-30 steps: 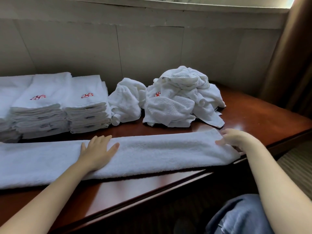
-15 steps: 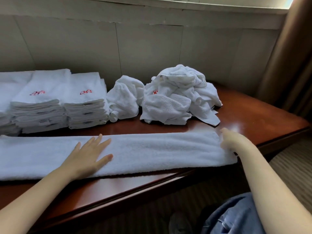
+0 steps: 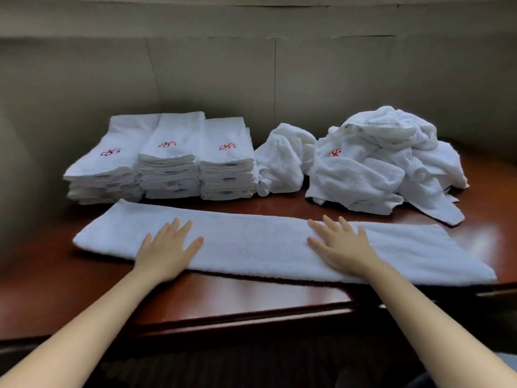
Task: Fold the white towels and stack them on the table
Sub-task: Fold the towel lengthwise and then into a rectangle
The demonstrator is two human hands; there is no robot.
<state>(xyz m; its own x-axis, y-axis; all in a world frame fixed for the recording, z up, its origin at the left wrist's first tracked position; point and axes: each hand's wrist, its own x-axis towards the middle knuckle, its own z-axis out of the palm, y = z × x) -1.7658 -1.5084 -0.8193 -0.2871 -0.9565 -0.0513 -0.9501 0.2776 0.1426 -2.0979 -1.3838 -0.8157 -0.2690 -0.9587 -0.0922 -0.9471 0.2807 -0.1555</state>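
Observation:
A long white towel (image 3: 251, 242), folded into a narrow strip, lies flat across the front of the dark wooden table (image 3: 251, 298). My left hand (image 3: 167, 247) rests flat on its left part with fingers spread. My right hand (image 3: 341, 245) lies flat on it right of the middle, fingers straight. Behind the strip stand three stacks of folded towels (image 3: 170, 161) with red logos on top. A crumpled towel (image 3: 282, 158) and a heap of unfolded towels (image 3: 386, 161) lie at the back right.
A grey panelled wall (image 3: 251, 79) runs close behind the towels. The table's front edge (image 3: 251, 317) is near my forearms, and the strip's right end (image 3: 470, 264) reaches that edge.
My right hand left the towel's right end and moved left onto its middle, now flat. My left hand slid a little along the strip. The view swung left.

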